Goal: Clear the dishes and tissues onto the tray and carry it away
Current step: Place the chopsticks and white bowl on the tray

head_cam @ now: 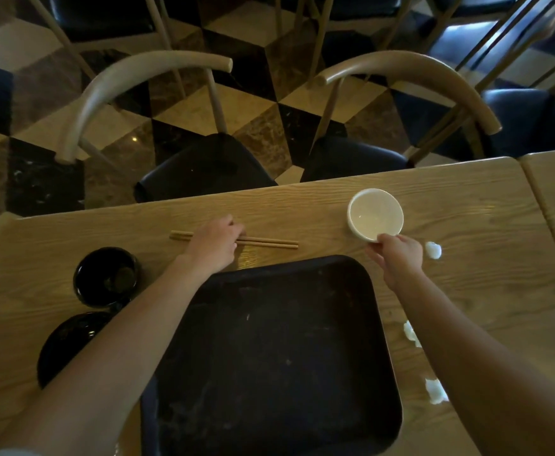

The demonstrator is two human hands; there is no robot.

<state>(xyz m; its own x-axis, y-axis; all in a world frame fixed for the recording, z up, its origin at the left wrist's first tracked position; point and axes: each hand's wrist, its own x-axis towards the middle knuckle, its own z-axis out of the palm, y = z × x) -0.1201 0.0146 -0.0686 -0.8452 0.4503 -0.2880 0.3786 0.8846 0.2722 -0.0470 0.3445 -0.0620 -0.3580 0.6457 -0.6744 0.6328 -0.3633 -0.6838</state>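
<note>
I'm pinching the near rim of the white bowl [375,214] with my right hand [397,260], fingers narrow on it, near the table's [466,199] far edge. My left hand [215,243] is curling over the chopsticks [269,242] beyond the tray's [269,357] far edge; I cannot tell if the grip is closed yet. Nothing is sitting on the tray. Risks I'm seeing: the thin rim pinch slipping and tipping the bowl, a chopstick rolling off. Black bowl [106,276] and black plate [68,343] are waiting at the left edge, tissues [433,250] on the right side. No readable writing or labels.
</note>
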